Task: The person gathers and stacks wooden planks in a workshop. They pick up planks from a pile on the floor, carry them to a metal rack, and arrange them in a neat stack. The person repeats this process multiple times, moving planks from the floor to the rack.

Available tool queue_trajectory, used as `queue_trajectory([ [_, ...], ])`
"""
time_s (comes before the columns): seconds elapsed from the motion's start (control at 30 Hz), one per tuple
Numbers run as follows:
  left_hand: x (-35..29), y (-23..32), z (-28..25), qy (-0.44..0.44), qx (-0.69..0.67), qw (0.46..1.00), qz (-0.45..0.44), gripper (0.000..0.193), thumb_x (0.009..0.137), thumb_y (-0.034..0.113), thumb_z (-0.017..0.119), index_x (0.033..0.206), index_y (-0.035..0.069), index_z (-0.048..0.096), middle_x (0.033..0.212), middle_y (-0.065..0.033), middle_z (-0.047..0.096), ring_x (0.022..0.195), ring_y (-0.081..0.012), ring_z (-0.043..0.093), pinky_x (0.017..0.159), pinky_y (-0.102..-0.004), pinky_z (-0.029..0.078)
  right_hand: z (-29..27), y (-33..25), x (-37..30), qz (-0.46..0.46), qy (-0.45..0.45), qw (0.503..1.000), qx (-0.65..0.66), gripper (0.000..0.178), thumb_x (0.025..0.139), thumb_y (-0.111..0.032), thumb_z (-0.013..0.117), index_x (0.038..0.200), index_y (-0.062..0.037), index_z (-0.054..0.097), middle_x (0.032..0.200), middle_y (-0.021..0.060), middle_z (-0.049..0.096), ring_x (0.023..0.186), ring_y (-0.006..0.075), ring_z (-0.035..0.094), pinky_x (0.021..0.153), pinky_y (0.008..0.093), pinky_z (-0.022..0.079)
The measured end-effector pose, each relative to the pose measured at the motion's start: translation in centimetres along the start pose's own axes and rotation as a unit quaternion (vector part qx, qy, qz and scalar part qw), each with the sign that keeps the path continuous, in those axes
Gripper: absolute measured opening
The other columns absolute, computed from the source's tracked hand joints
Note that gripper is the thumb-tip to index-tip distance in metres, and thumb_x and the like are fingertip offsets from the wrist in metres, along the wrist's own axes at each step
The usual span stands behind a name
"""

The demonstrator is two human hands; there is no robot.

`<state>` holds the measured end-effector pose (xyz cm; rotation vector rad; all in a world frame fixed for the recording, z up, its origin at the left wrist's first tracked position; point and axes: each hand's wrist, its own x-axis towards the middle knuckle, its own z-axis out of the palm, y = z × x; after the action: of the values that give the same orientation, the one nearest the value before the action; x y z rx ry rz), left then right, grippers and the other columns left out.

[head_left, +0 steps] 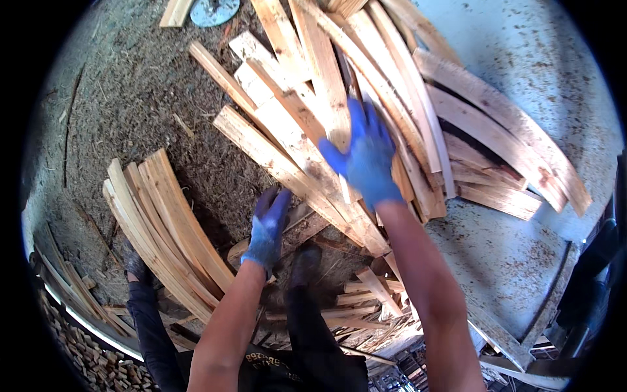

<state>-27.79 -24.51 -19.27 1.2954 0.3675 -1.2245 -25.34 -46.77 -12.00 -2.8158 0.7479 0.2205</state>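
My right hand (367,157), in a blue and purple work glove, lies with fingers spread on a loose heap of long rough wooden boards (326,85). My left hand (269,225), gloved alike, is stretched out beside the lower left edge of the heap. It holds nothing that I can see, and its fingers point away from me. A long board (281,163) slants just beyond its fingertips. Several boards in the heap overlap and fan out toward the far side and the right.
A bundle of boards (173,222) stands on the left. Dirt and wood debris cover the ground (144,85). On the right is a pale metal surface (516,261) with a raised edge. Short offcuts (375,294) lie near my feet. A round grey disc (214,10) is at the far edge.
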Motion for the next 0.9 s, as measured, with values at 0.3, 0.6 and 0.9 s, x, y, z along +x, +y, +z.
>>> queue_trajectory([
  [0.3,5.3,0.4,3.6,-0.008,-0.293,0.948,-0.126,0.06,0.087,0.042,0.056,0.136,0.014,0.037,0.135,-0.01,0.043,0.118,-0.024,0.047,0.098,-0.0372,0.04,3.1,1.6,-2.8,0.0,-0.041,0.996,-0.085,0.089,0.072,-0.023,0.067,0.143,-0.0046,0.018,0.133,0.028,0.034,0.117,0.0414,0.043,0.096,0.0463,0.039],
  [0.6,4.9,1.3,4.4,-0.088,-0.291,0.949,-0.082,0.061,0.087,0.04,0.059,0.134,0.006,0.04,0.135,-0.0087,0.044,0.121,-0.0209,0.045,0.103,-0.0352,0.036,4.7,2.4,-7.2,0.113,0.083,0.964,0.224,0.084,0.066,-0.037,0.077,0.127,0.0075,0.04,0.121,0.0295,0.048,0.112,0.0417,0.05,0.095,0.0432,0.042],
  [0.9,3.1,-0.5,3.5,-0.047,-0.305,0.946,-0.099,0.059,0.086,0.031,0.063,0.129,-0.005,0.045,0.125,-0.0144,0.054,0.112,-0.02,0.053,0.099,-0.0327,0.039,2.9,-2.0,-9.0,0.16,-0.076,0.95,0.257,0.097,0.061,-0.032,0.081,0.136,0.0018,0.029,0.113,0.0252,0.058,0.101,0.0351,0.06,0.088,0.0402,0.048],
])
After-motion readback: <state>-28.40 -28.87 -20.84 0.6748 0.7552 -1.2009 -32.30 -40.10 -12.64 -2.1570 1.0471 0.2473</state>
